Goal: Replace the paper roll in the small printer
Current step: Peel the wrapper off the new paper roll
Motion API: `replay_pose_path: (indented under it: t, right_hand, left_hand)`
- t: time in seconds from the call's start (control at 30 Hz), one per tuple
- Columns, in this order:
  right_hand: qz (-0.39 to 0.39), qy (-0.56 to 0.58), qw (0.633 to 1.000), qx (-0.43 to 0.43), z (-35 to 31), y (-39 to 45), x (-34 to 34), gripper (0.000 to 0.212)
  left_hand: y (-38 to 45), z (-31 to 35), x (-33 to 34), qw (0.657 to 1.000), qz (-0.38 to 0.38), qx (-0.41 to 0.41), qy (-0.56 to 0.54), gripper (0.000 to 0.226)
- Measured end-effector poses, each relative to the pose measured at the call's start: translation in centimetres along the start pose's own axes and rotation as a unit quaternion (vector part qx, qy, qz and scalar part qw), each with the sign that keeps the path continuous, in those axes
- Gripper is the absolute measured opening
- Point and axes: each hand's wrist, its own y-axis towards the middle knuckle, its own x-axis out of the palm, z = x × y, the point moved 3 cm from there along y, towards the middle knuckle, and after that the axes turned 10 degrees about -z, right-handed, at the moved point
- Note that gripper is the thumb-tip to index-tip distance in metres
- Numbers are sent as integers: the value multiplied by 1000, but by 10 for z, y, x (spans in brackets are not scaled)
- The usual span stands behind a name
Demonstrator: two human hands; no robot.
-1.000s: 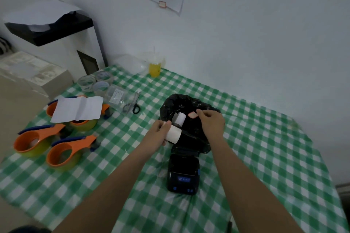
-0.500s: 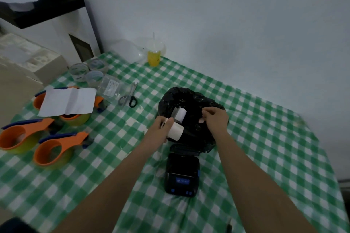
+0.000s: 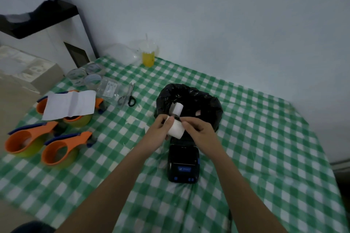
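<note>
A white paper roll (image 3: 176, 128) was held above the green checked tablecloth (image 3: 255, 138), gripped from its left end by the left hand (image 3: 160, 128) and pinched at its top edge by the fingertips of the right hand (image 3: 198, 130). The roll was positioned just above the rear of the small black printer (image 3: 183, 164), in front of a black bag (image 3: 206, 104). A second white roll (image 3: 177, 108) was seen inside the bag. Three orange tape dispensers (image 3: 56, 149) were noted well to the left.

printer (image 3: 183, 162) before bag (image 3: 189, 100), tape dispensers (image 3: 56, 149) far left, scissors (image 3: 126, 96) between
</note>
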Motion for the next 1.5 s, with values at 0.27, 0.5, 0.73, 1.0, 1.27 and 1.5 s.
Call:
replay_pose_path:
  t: [0.27, 0.5, 0.73, 1.0, 1.27, 1.5]
  right_hand:
    - [18, -29, 999, -9, -4, -48, 17, 38]
    - [60, 209, 973, 72, 2, -60, 16, 24]
    - [68, 199, 974, 85, -23, -61, 20, 24]
    - [14, 61, 997, -47, -43, -74, -13, 23]
    - [-11, -138, 980, -140, -58, -76, -14, 34]
    - [-7, -81, 987, -136, -55, -72, -7, 42]
  left_hand:
    - [-37, 5, 13, 999, -24, 31, -1, 29]
    - [-56, 6, 17, 977, -49, 83, 189, 70]
    - [-56, 22, 16, 940, 20, 182, 287, 68]
    - [-59, 32, -1, 982, -74, 167, 48, 52]
    - [-56, 34, -4, 973, -156, 115, -127, 23]
    - [-48, 14, 2, 956, -224, 54, -182, 30]
